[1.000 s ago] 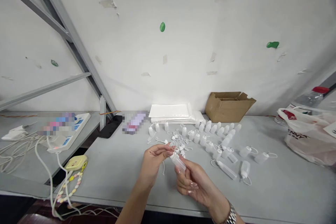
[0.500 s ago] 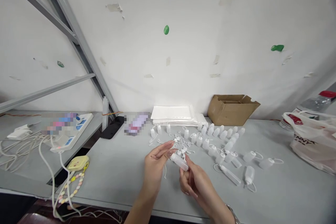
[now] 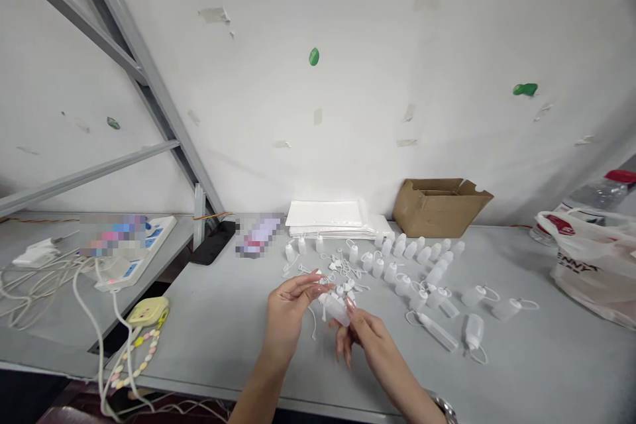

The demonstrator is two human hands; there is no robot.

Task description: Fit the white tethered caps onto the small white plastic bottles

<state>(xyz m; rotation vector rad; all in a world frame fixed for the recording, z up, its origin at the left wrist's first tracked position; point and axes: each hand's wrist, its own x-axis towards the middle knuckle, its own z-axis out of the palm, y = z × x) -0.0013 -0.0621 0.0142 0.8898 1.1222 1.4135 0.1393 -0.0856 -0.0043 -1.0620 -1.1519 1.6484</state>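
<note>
My right hand (image 3: 365,338) grips a small translucent plastic bottle (image 3: 336,309) by its body, held just above the grey table (image 3: 223,324). My left hand (image 3: 291,310) pinches at the bottle's neck end, where a thin white cap with a looped strap hangs down. Behind my hands lie several loose white caps with straps (image 3: 342,268). Several more small bottles (image 3: 417,258) stand in rows further right, and a few lie on their sides (image 3: 472,331).
A brown cardboard box (image 3: 440,205) and a stack of white bags (image 3: 328,217) sit against the wall. At the right is a plastic shopping bag (image 3: 591,265). On the left a power strip (image 3: 124,248), cables and a yellow case (image 3: 146,311).
My right hand has turned and shifted its hold on the bottle, fingers now pointing downward. My left hand stays pinched at the bottle's top.
</note>
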